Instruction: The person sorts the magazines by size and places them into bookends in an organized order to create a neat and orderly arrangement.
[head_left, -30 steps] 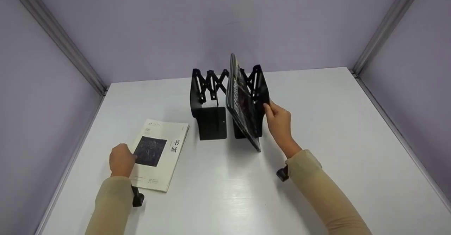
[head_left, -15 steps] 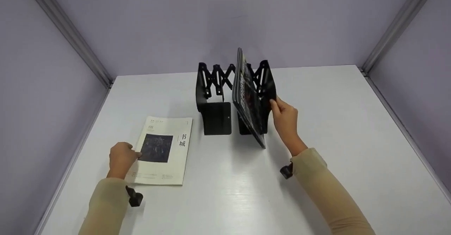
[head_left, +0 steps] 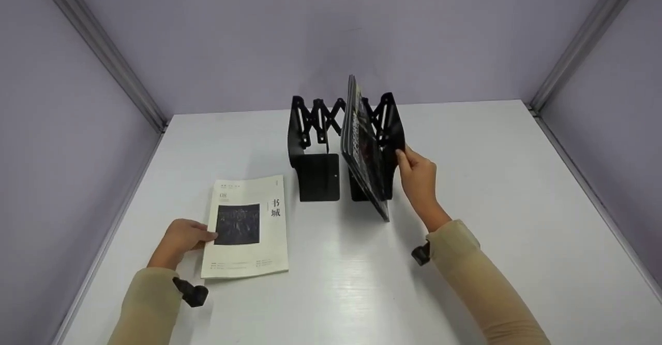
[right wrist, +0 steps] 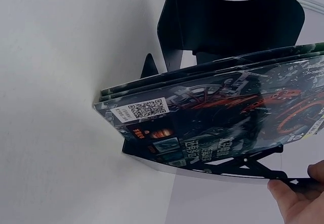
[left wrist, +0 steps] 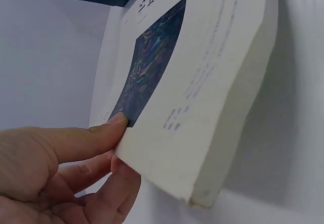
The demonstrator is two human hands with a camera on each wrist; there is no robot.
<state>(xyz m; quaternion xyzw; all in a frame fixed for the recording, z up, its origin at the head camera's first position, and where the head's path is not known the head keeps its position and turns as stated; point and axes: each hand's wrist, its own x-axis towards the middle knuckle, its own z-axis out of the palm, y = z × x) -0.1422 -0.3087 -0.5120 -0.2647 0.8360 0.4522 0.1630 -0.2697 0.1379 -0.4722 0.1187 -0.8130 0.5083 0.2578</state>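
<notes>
My left hand (head_left: 183, 239) pinches the left edge of a pale paperback book (head_left: 245, 192), thumb on the cover and fingers underneath. In the left wrist view the book (left wrist: 202, 97) is tilted, with its held edge raised off the table. My right hand (head_left: 420, 179) grips the right end panel of a black expandable bookend (head_left: 319, 182) between thumb and fingers. Several dark magazines (head_left: 363, 146) stand inside the bookend, leaning at an angle near its right end. The right wrist view shows their glossy front cover (right wrist: 228, 115) beside the panel.
The white table (head_left: 341, 293) carries all of this, with grey-lilac walls (head_left: 248, 40) on three sides. Crossed black struts (head_left: 331, 117) link the bookend's two ends, and a gap lies left of the magazines. Small black cameras (head_left: 194, 293) sit on both wrists.
My left hand has turned the paperback straighter and shifted it a little to the right. My right hand keeps its grip on the bookend, and the magazines hold their lean.
</notes>
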